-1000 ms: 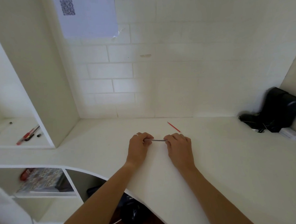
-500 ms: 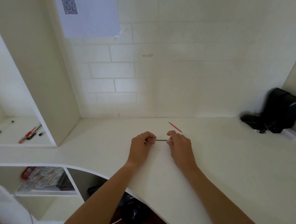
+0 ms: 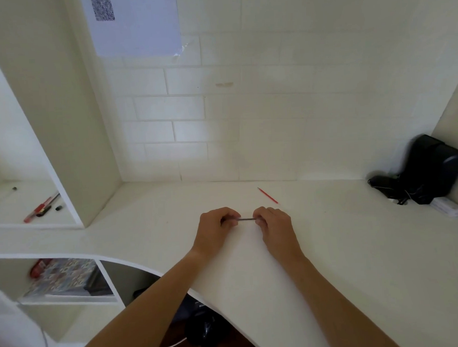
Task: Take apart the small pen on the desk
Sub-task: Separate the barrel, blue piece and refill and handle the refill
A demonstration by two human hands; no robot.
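A thin dark pen is held level just above the white desk, near its middle. My left hand pinches the pen's left end and my right hand pinches its right end. Only a short dark stretch shows between the two sets of fingertips; both ends are hidden inside the fingers. A slim red refill-like stick lies on the desk just behind my right hand, apart from it.
A black device with cables and a small white box sit in the far right corner. Several pens lie on the left shelf. Books fill the cubby below the desk's curved front edge.
Both hands stay on the pen. They have drifted very slightly closer to me, and the visible stretch of pen between them is about the same.
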